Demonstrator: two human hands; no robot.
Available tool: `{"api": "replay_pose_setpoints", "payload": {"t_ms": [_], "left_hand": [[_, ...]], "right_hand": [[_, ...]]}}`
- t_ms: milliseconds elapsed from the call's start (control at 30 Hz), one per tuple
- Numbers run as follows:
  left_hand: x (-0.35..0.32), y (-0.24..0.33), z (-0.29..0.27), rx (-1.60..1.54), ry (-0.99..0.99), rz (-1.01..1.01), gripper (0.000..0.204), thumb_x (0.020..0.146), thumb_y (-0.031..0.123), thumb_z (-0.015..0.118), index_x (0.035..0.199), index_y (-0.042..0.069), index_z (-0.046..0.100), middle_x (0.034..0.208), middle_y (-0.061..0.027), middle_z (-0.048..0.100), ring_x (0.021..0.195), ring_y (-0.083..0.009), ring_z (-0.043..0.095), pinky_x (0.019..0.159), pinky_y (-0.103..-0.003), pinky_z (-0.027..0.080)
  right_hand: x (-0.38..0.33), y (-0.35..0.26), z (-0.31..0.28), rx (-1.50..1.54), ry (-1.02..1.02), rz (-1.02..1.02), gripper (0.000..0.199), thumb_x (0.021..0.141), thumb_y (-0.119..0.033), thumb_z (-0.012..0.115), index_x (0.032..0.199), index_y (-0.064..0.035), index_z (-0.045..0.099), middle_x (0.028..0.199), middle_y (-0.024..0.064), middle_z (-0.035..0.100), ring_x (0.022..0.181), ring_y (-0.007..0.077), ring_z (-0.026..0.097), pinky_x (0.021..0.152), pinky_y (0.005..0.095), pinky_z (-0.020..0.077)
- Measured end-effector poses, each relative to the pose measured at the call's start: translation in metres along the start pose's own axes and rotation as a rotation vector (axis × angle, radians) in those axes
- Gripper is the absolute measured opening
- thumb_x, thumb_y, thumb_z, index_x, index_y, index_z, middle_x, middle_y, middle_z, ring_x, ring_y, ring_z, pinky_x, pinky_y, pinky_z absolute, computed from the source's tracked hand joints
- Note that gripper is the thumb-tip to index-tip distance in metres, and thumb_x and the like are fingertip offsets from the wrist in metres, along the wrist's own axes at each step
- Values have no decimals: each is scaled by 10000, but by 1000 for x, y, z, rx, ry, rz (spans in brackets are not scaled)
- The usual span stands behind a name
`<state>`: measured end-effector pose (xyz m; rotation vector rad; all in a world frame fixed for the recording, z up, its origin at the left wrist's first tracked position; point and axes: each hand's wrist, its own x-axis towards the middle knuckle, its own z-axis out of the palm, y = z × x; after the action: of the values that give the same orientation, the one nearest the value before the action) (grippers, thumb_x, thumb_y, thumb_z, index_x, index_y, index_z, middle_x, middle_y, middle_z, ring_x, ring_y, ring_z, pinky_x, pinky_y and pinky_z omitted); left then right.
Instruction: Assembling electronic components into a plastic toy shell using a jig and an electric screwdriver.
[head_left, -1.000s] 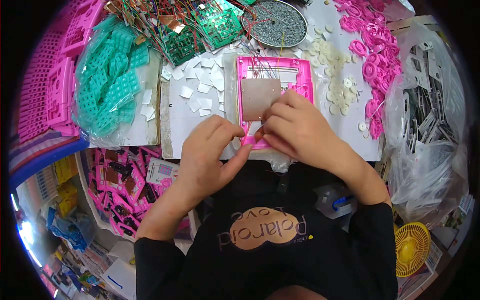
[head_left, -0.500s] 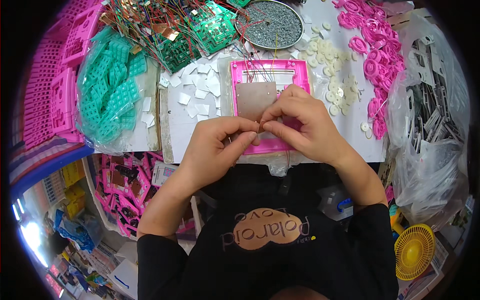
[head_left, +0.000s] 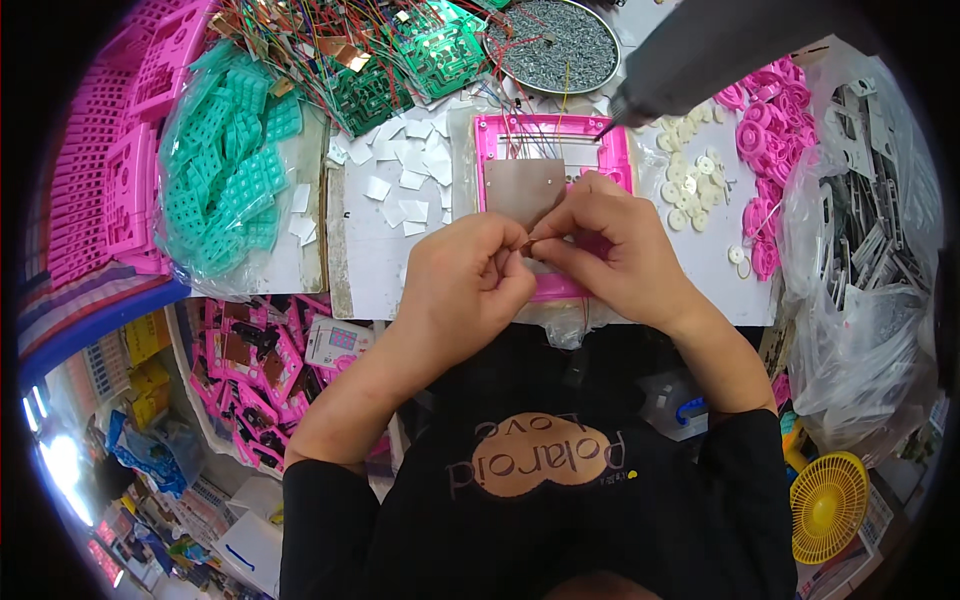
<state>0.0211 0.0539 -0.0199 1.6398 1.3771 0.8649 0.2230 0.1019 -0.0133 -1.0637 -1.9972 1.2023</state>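
A pink plastic housing [head_left: 483, 150] lies on the table in front of me. Inside it sits a flat brown circuit board [head_left: 525, 185], with thin wires [head_left: 530, 130] running up from its top edge. Over the board's lower edge, my left hand [head_left: 462, 285] and my right hand [head_left: 615, 252] meet, fingertips pinched together. A thin reddish wire seems to be between them; the fingers mostly hide it. From the upper right a dark, screwdriver-like tool [head_left: 700, 55] reaches in, its thin tip over the housing's upper right part.
Wired green circuit boards [head_left: 440, 50] and a round tray of small screws [head_left: 555, 50] fill the back. Teal keypads [head_left: 225, 175] lie left, white paper squares [head_left: 410, 165] nearer. Right are cream discs [head_left: 695, 180], pink rings [head_left: 765, 135] and bagged metal strips [head_left: 860, 190].
The dark tool has come into view at the upper right. My left hand has shifted right and its fingers have curled in more. The whole view has shifted slightly.
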Motion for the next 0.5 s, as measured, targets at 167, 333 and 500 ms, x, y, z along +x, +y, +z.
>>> {"api": "replay_pose_setpoints", "payload": {"t_ms": [167, 333, 500], "left_hand": [[-5, -9, -9, -255, -73, -179, 137, 832, 18, 691, 967, -2, 691, 717, -44, 611, 554, -73, 491, 533, -262, 427], [-4, -7, -9, -216, -55, -139, 116, 835, 28, 707, 945, -3, 690, 726, -19, 617, 561, -50, 478, 529, -240, 416], [-4, -7, -5, -263, -45, -154, 96, 835, 22, 711, 924, 3, 683, 711, -21, 609, 559, -48, 477, 524, -235, 411]], "right_hand": [[-1, 2, -4, 60, -63, 43, 116, 839, -39, 768, 952, -24, 745, 862, 66, 647, 813, 167, 603, 695, 287, 491], [0, 3, -1, 86, -19, 31, 115, 851, -107, 775, 942, -45, 744, 796, 54, 683, 725, 165, 593, 632, 299, 482], [-1, 0, 0, 138, -13, 96, 110, 857, -106, 766, 947, -47, 742, 806, 41, 694, 737, 163, 596, 637, 299, 483]]}}
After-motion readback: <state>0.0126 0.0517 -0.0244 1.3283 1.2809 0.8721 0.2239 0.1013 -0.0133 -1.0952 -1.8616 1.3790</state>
